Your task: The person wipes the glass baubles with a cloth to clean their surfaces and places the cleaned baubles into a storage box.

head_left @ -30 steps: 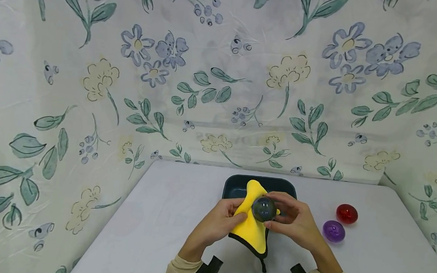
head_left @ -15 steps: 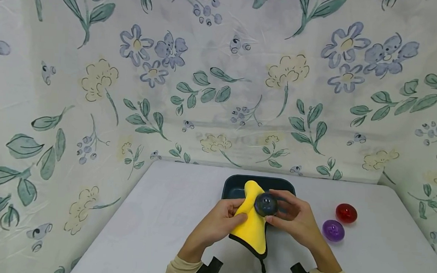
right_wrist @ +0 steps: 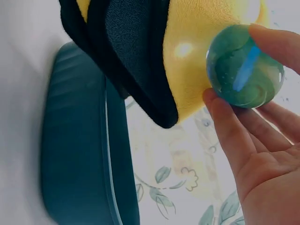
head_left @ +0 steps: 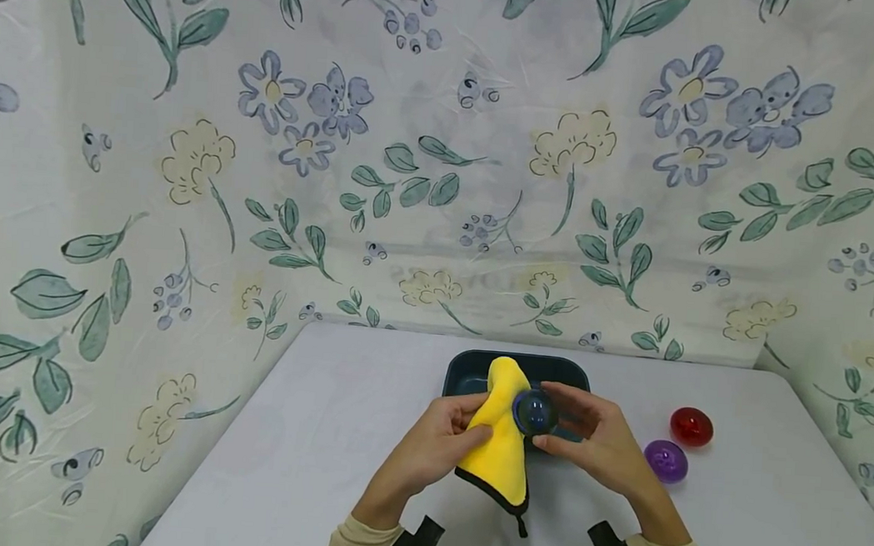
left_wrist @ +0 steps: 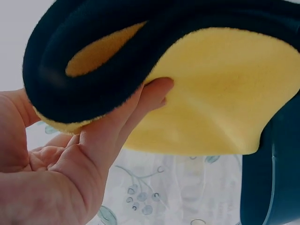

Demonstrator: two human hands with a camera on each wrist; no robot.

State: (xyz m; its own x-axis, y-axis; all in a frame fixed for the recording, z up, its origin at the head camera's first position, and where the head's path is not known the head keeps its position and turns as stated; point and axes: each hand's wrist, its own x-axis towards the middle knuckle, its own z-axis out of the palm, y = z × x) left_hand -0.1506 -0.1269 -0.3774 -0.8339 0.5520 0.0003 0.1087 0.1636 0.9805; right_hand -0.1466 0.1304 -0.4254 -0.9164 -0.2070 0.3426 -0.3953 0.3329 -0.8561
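Observation:
My left hand (head_left: 434, 440) pinches a yellow cleaning cloth (head_left: 499, 456) with a dark border and hanging loop, thumb in front. In the left wrist view, fingers (left_wrist: 126, 110) lie against the fold of the cloth, whose dark edge curls over them. With thumb and fingertips, my right hand (head_left: 603, 440) holds a clear, shiny glass ball (right_wrist: 245, 65), greenish in the right wrist view and dark blue from above. The ball sits right beside the cloth's right edge; whether they touch, I cannot tell. Both are held up in front of a dark teal tray (head_left: 464, 379).
A red shiny ball (head_left: 692, 427) and a purple one (head_left: 666, 461) lie on the white table (head_left: 283, 447), right of the right hand. The tray stands near the table's back edge. A floral sheet (head_left: 425, 222) hangs behind and at the sides.
The right hand has drawn the ball slightly to the right. A bit of yellow cloth seen earlier between the ball and the right fingers no longer shows there. The left hand has barely moved.

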